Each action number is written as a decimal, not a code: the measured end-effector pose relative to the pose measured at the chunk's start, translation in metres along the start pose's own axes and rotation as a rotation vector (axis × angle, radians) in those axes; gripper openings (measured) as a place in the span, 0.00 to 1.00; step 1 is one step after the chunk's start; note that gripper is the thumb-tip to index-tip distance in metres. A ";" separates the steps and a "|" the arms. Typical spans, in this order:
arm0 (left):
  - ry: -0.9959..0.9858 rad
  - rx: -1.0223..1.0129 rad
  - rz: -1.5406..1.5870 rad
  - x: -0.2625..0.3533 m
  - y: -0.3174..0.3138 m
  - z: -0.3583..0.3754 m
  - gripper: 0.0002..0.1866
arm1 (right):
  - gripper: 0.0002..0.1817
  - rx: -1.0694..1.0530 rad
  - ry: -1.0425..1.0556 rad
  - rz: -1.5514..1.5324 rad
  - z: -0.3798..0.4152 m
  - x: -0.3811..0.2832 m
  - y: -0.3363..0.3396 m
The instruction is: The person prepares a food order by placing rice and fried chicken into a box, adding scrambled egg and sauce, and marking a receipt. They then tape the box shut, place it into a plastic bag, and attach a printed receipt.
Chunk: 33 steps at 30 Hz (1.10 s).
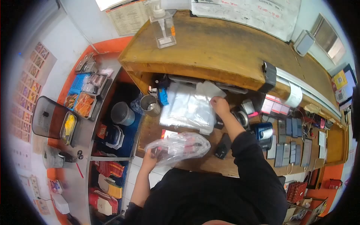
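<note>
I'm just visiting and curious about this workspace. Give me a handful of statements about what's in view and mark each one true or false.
1. The left hand holds a clear plastic bag. True.
2. The right hand holds a spoon. False: its fingers are at the pile of clear plastic.
3. A pump bottle stands on the raised wooden top. True.
4. The whiteboard is blank. False: it bears writing.
5. A black device lies on the lower table. True.
</note>
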<state>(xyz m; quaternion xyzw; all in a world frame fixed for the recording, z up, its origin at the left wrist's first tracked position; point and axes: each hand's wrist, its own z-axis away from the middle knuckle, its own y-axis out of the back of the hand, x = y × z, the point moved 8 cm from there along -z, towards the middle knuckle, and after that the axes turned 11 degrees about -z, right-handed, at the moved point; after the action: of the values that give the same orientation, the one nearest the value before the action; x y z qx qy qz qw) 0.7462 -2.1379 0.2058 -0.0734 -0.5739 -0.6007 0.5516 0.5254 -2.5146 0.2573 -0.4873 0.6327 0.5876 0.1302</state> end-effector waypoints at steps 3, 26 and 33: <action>0.009 0.011 0.096 -0.003 0.009 0.003 0.21 | 0.14 -0.254 0.041 0.335 -0.022 -0.002 -0.040; -0.061 -0.027 -0.094 0.027 0.032 -0.008 0.26 | 0.15 -0.498 0.270 -0.110 0.103 -0.234 -0.019; 0.114 -0.119 -0.081 -0.003 0.037 -0.004 0.34 | 0.18 -0.822 0.586 0.077 0.200 -0.220 -0.119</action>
<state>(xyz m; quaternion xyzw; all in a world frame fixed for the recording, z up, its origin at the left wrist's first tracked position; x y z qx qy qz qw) 0.7770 -2.1295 0.2245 -0.0488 -0.5073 -0.6588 0.5534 0.6435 -2.2191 0.2907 -0.6190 0.3766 0.6311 -0.2771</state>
